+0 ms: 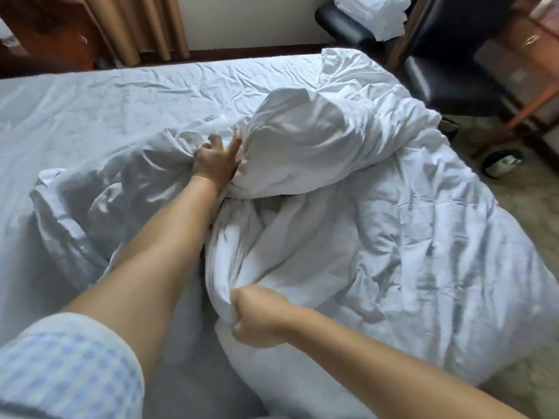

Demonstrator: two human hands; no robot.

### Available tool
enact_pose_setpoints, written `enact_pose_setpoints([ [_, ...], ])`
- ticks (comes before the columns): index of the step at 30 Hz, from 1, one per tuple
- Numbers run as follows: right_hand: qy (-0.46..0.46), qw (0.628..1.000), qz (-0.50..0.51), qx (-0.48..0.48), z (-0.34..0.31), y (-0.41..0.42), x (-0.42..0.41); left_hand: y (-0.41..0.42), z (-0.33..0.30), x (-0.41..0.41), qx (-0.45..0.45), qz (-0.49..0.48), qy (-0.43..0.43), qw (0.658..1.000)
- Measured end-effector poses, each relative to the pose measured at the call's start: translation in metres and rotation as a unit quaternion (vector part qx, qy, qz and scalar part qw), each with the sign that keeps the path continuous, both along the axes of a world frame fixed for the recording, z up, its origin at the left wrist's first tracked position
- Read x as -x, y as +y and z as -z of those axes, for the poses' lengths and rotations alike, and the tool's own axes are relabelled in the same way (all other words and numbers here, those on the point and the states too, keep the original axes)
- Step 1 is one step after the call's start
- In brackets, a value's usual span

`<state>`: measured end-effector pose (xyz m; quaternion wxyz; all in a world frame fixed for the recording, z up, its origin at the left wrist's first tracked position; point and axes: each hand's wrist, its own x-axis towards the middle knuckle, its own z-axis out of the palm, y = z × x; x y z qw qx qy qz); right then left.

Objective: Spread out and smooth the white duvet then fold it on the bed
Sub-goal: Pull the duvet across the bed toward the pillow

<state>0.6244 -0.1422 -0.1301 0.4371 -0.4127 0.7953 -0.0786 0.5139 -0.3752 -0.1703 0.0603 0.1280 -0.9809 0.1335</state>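
Observation:
The white duvet [408,225] lies bunched and crumpled over the right half of the bed [90,101], its right side hanging over the bed's edge. A puffed-up fold of it rises in the middle. My left hand [216,161] reaches far forward and grips a gather of the fabric beside that raised fold, with some fingers spread against it. Close to me, my right hand [257,316] is clenched in a fist around a twisted bunch of the duvet.
A black chair [447,65] with white linen on it stands beyond the bed's right corner. Brown curtains [136,22] and a wooden cabinet [51,31] line the far wall. Carpeted floor shows on the right, with a shoe [502,161] on it.

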Motion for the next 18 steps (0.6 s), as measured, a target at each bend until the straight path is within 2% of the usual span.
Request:
enact_pose_setpoints([
  [1,-0.003,1.000,-0.018,-0.006,0.005,0.002,-0.009,-0.001,-0.003,-0.004,-0.018,0.002,-0.023,1.000],
  [3,-0.003,1.000,0.009,-0.016,0.028,0.006,-0.016,0.000,0.000,-0.025,0.031,0.042,-0.076,0.996],
  [6,0.002,0.993,0.113,-0.012,0.065,0.004,-0.012,0.014,0.020,-0.079,0.064,0.130,-0.054,0.988],
  [8,0.017,0.986,0.166,0.008,0.074,-0.002,-0.010,0.028,0.042,-0.115,0.059,0.147,-0.062,0.985],
  [11,0.101,0.976,0.188,0.038,0.077,-0.017,-0.004,0.044,0.063,-0.153,0.042,0.116,-0.113,0.986],
  [14,0.119,0.966,0.229,0.015,0.085,-0.036,0.000,0.050,0.065,-0.173,0.023,0.100,-0.204,0.974],
  [16,0.104,0.957,0.270,0.002,0.095,-0.048,0.000,0.054,0.066,-0.186,0.017,0.078,-0.200,0.976],
  [18,0.076,0.949,0.307,0.007,0.103,-0.057,0.001,0.055,0.069,-0.196,-0.023,0.012,-0.161,0.987],
])
